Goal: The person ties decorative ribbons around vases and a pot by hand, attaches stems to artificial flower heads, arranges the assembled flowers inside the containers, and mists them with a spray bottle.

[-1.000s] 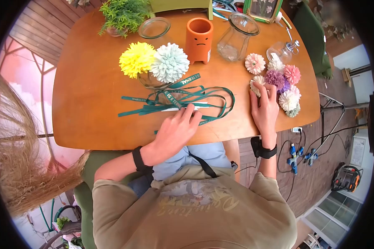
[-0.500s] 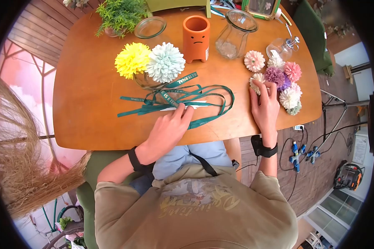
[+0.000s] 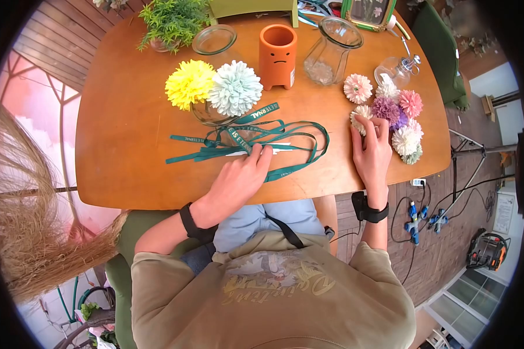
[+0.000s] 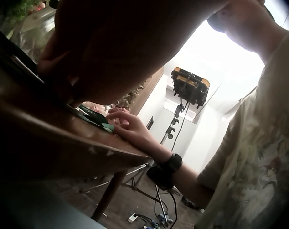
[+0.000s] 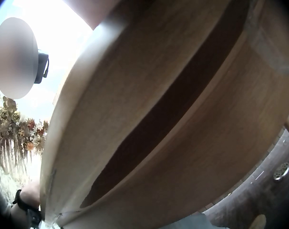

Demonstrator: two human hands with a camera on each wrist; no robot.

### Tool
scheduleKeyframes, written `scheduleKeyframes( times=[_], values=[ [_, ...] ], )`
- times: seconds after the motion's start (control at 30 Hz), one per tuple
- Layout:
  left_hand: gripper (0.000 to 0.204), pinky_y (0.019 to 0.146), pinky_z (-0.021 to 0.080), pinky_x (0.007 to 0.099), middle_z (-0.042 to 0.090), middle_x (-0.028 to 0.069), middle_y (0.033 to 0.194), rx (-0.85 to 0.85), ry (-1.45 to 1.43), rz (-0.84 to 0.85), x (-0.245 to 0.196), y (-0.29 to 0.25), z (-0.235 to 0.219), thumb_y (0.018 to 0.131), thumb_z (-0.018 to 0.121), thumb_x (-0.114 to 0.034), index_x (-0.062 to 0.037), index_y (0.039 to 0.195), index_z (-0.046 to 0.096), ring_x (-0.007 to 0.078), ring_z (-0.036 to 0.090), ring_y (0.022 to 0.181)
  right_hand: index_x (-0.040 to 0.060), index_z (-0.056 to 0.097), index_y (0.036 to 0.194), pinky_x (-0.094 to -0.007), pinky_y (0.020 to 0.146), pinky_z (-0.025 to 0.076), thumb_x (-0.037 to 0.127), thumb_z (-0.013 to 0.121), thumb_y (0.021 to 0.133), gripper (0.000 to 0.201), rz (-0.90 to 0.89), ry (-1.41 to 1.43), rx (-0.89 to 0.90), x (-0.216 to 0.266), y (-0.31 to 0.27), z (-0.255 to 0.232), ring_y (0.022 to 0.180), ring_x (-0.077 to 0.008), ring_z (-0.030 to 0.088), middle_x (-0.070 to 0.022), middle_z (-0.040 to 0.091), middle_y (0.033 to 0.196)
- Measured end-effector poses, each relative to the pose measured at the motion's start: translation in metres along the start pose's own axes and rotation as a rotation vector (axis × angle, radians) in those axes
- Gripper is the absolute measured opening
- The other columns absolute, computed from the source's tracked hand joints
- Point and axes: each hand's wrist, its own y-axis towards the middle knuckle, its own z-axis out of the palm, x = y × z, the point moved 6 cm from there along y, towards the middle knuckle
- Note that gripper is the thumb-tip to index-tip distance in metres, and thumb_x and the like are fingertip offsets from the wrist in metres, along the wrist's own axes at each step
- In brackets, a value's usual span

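My left hand [image 3: 236,179] reaches over the table's near edge, its fingertips resting on a loose pile of dark green printed ribbon [image 3: 300,166]. A white strip of card or paper [image 3: 282,146] shows among the loops beside those fingers. My right hand [image 3: 372,152] rests at the right with loosely bent fingers, its fingertips right at a small white artificial flower [image 3: 362,113]. Purple [image 3: 384,108], pink [image 3: 411,103] and white flower heads [image 3: 406,138] are grouped just beyond it. The left palm is dark in the left wrist view; the right wrist view shows mostly the table's underside.
Behind the ribbon, yellow [image 3: 188,85] and pale blue flower heads [image 3: 235,88] sit on a glass jar. An orange face pot [image 3: 278,58], another glass vase [image 3: 332,52], a glass spray bottle [image 3: 395,72] and a potted green plant [image 3: 173,23] stand farther back.
Over the ribbon, my left hand has shifted slightly left and towards the body, with its fingers closer together. My right hand stays by the white flower.
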Motion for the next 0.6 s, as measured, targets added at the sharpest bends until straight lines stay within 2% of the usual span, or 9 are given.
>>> scheduleKeyframes(
  times=[0.13, 0.23, 0.37, 0.43, 0.47, 0.53, 0.6],
  values=[
    [0.047, 0.061, 0.06, 0.041, 0.057, 0.0256, 0.117, 0.011, -0.017, 0.0, 0.002, 0.001, 0.001, 0.082, 0.06, 0.006, 0.0097, 0.128, 0.049, 0.0361, 0.07, 0.073, 0.0135, 0.068, 0.119, -0.0391, 0.058, 0.055, 0.014, 0.075, 0.094, 0.026, 0.002, -0.001, 0.0, 0.0, 0.0, -0.001, 0.076, -0.0248, 0.068, -0.0075, 0.057, 0.106],
    [0.045, 0.06, 0.059, 0.0398, 0.056, 0.0239, 0.115, 0.051, 0.026, -0.002, 0.0, 0.001, 0.004, 0.081, 0.061, 0.006, 0.0081, 0.125, 0.051, 0.0335, 0.071, 0.072, 0.0134, 0.068, 0.119, -0.039, 0.058, 0.055, 0.013, 0.075, 0.094, 0.026, 0.0, -0.004, 0.0, 0.001, 0.0, -0.001, 0.076, -0.0245, 0.067, -0.0073, 0.057, 0.106],
    [0.037, 0.053, 0.056, 0.0359, 0.056, 0.0187, 0.11, 0.024, 0.171, 0.037, -0.004, 0.001, 0.002, 0.081, 0.064, 0.002, 0.0044, 0.117, 0.054, 0.0253, 0.07, 0.068, 0.0135, 0.067, 0.118, -0.039, 0.058, 0.055, 0.014, 0.075, 0.094, 0.025, 0.001, 0.006, -0.01, 0.001, 0.001, -0.001, 0.076, -0.0246, 0.067, -0.0083, 0.056, 0.108],
    [0.035, 0.05, 0.054, 0.0339, 0.056, 0.0168, 0.109, 0.028, 0.224, 0.037, -0.006, 0.002, 0.003, 0.082, 0.064, 0.001, 0.003, 0.114, 0.054, 0.0219, 0.07, 0.067, 0.0093, 0.067, 0.113, -0.0329, 0.053, 0.048, 0.012, 0.075, 0.094, 0.02, -0.008, -0.011, -0.041, 0.001, 0.0, -0.003, 0.058, -0.016, 0.056, -0.0078, 0.055, 0.113],
    [0.032, 0.049, 0.053, 0.0324, 0.055, 0.0151, 0.106, -0.003, 0.264, 0.041, -0.007, 0.003, 0.005, 0.082, 0.064, 0.0, 0.0022, 0.113, 0.055, 0.0199, 0.068, 0.065, 0.0093, 0.067, 0.113, -0.0329, 0.053, 0.048, 0.012, 0.075, 0.094, 0.02, -0.013, -0.01, -0.045, 0.003, 0.0, -0.004, 0.058, -0.016, 0.056, -0.0078, 0.055, 0.113],
    [0.03, 0.048, 0.052, 0.0309, 0.055, 0.0135, 0.104, -0.039, 0.311, 0.039, -0.008, 0.004, 0.005, 0.083, 0.064, -0.002, 0.0014, 0.111, 0.056, 0.0178, 0.067, 0.064, 0.0109, 0.06, 0.11, -0.0426, 0.059, 0.055, 0.017, 0.075, 0.094, 0.023, 0.087, -0.028, -0.009, 0.0, 0.0, -0.001, 0.08, -0.03, 0.069, -0.0118, 0.054, 0.119],
    [0.026, 0.047, 0.051, 0.0291, 0.054, 0.0116, 0.103, -0.08, 0.355, 0.084, -0.012, 0.005, 0.003, 0.083, 0.065, -0.003, 0.0002, 0.108, 0.057, 0.0152, 0.064, 0.06, 0.0105, 0.059, 0.109, -0.0435, 0.06, 0.056, 0.017, 0.075, 0.094, 0.023, 0.089, -0.033, 0.001, -0.002, 0.001, 0.0, 0.082, -0.0323, 0.069, -0.0121, 0.055, 0.121]
  ],
)
